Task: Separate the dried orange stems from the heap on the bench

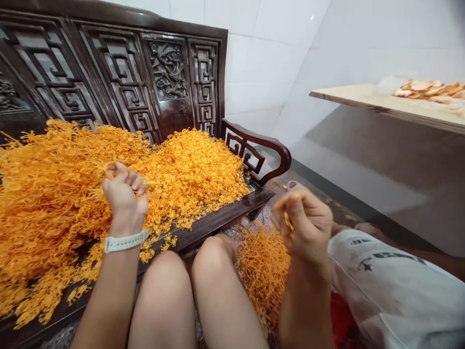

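— Orange strands [65,194] — where, please?
— Big heap over the seat of a dark carved wooden bench [167,72], pushed up against the backrest, and a lower heap [263,269] below the seat edge, just beside the right knee [214,252]
— And the hands?
— Left hand [124,194] — closed tight, fingers pressed together around a tuft of strands, above the big heap, with a white wristband [125,241] on the wrist. Right hand [301,223] — fingers bunched, pinching one small orange bit [288,222], above the lower heap
— Why placed so, maybe?
— Probably for short reach — both heaps close to the knees, with the backrest and the curved armrest [259,140] as walls
— Room for moving?
— Open air over the lower heap, between the armrest and the white shorts [385,276]; farther right, well apart, a board with pale slices [430,91], near the tiled wall [261,63]
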Demonstrator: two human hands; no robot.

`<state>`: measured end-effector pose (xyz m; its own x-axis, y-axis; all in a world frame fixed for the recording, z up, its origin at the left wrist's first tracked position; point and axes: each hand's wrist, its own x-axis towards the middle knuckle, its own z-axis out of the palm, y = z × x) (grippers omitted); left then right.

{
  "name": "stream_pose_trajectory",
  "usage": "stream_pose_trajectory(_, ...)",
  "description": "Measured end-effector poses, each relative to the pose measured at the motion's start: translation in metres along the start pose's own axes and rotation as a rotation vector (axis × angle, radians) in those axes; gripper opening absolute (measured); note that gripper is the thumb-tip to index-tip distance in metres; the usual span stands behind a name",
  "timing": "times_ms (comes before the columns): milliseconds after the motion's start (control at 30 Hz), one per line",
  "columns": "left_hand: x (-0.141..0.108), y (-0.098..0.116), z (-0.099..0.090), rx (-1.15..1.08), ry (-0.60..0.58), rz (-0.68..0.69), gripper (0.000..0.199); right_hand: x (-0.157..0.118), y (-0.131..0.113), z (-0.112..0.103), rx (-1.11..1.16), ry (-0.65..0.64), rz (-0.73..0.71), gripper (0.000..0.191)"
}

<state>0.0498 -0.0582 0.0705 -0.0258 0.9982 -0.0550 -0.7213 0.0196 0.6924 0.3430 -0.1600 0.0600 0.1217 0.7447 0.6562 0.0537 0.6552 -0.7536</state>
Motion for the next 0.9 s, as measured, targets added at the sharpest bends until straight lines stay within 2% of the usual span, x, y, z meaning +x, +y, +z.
stream_pose_trajectory(33, 0.003, -0.003, 0.002, -0.008, -0.002, 0.011, 0.019, 0.002, -0.009, -0.012, 0.086, -0.272, 0.067, 0.027)
stream_pose_trajectory(67, 0.005, -0.008, 0.006, -0.015, -0.002, 0.022, 0.019, 0.007, -0.016, -0.019, 0.160, -0.602, 0.110, 0.027)
stream_pose_trajectory(133, 0.007, -0.020, 0.012, -0.024, 0.007, 0.044, 0.020, 0.024, -0.021, -0.018, 0.288, -1.265, 0.164, 0.027)
stream_pose_trajectory(167, 0.007, -0.025, 0.014, -0.028, 0.016, 0.057, 0.020, 0.036, -0.015, -0.011, 0.354, -1.498, 0.202, 0.027)
stream_pose_trajectory(200, 0.006, -0.028, 0.014, -0.036, 0.028, 0.075, 0.020, 0.047, -0.005, -0.002, 0.416, -1.588, 0.270, 0.028)
stream_pose_trajectory(233, 0.006, -0.029, 0.013, -0.047, 0.035, 0.096, 0.020, 0.059, 0.011, 0.010, 0.494, -1.505, 0.342, 0.033)
stream_pose_trajectory(267, 0.004, -0.030, 0.011, -0.056, 0.028, 0.115, 0.022, 0.069, 0.032, 0.022, 0.567, -1.212, 0.406, 0.042)
stream_pose_trajectory(300, 0.002, -0.029, 0.008, -0.057, 0.002, 0.127, 0.026, 0.078, 0.055, 0.034, 0.590, -0.776, 0.476, 0.051)
stream_pose_trajectory(367, -0.002, -0.027, 0.005, -0.032, -0.089, 0.128, 0.037, 0.091, 0.101, 0.056, 0.580, -0.477, 0.538, 0.062)
stream_pose_trajectory(433, -0.007, -0.027, 0.004, 0.011, -0.184, 0.114, 0.044, 0.091, 0.134, 0.072, 0.535, -0.009, 0.786, 0.057)
stream_pose_trajectory(467, -0.009, -0.028, 0.005, 0.027, -0.216, 0.112, 0.046, 0.087, 0.143, 0.077, 0.530, 0.109, 0.832, 0.055)
stream_pose_trajectory(500, -0.010, -0.030, 0.007, 0.035, -0.240, 0.116, 0.046, 0.080, 0.146, 0.081, 0.542, 0.146, 0.857, 0.054)
stream_pose_trajectory(533, -0.010, -0.032, 0.008, 0.040, -0.261, 0.123, 0.046, 0.071, 0.145, 0.083, 0.569, 0.079, 0.843, 0.055)
stream_pose_trajectory(600, -0.009, -0.037, 0.011, 0.053, -0.303, 0.129, 0.048, 0.052, 0.133, 0.089, 0.608, -0.178, 0.768, 0.058)
stream_pose_trajectory(633, -0.009, -0.040, 0.013, 0.060, -0.322, 0.126, 0.050, 0.043, 0.125, 0.092, 0.595, -0.267, 0.723, 0.055)
stream_pose_trajectory(667, -0.008, -0.042, 0.013, 0.068, -0.342, 0.116, 0.053, 0.037, 0.118, 0.096, 0.562, -0.304, 0.675, 0.049)
stream_pose_trajectory(767, -0.009, -0.044, 0.014, 0.104, -0.408, 0.082, 0.066, 0.032, 0.107, 0.103, 0.459, -0.230, 0.529, 0.033)
stream_pose_trajectory(900, -0.013, -0.039, 0.008, 0.169, -0.448, 0.048, 0.082, 0.047, 0.103, 0.099, 0.481, -0.078, 0.432, 0.029)
